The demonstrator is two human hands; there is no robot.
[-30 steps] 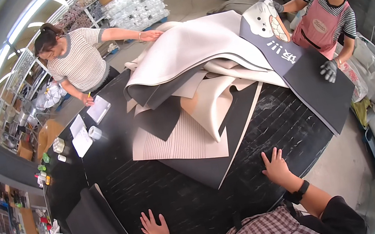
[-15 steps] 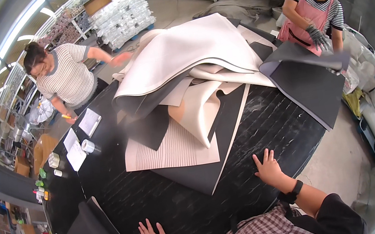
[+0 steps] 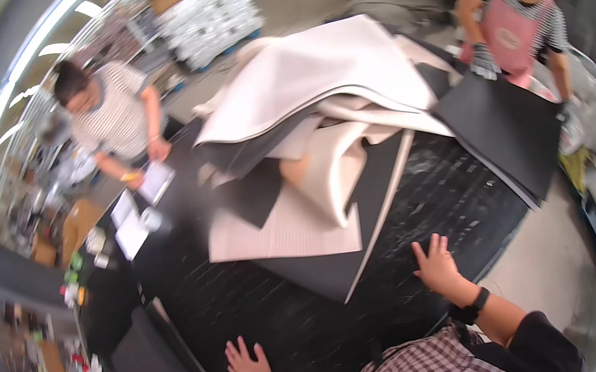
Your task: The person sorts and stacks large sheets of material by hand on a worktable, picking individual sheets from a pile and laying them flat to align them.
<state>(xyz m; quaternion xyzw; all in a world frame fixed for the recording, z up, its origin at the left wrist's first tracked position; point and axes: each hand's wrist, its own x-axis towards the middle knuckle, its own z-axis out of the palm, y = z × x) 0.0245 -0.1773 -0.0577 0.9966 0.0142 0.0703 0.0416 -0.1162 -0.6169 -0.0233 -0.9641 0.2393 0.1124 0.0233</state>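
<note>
My left hand (image 3: 248, 365) rests on the black table (image 3: 298, 334) near its front edge, fingers apart and nothing in them. To its left lies a folded dark grey sheet (image 3: 160, 371) with a pale edge. My right hand (image 3: 438, 267) is spread on the table too, near the right front edge, also without anything in it. Beyond both hands rises a heap of large sheets, cream on one face and dark grey on the other; a cream sheet (image 3: 319, 70) drapes over its top. A ribbed beige sheet (image 3: 282, 235) sticks out at the heap's near side.
Across at the left, a person (image 3: 115, 114) handles a notebook (image 3: 157, 181) beside papers and tape rolls. At the far right, a gloved person in a pink apron (image 3: 511, 31) holds a dark sheet (image 3: 503, 130). White wrapped bundles (image 3: 209, 21) are stacked behind; bags stand at the right.
The view has shifted slightly. The left person's outstretched hand has come down to the notebook. The aproned person's dark sheet, folded over before, now lies flatter. My hands stay spread on the table.
</note>
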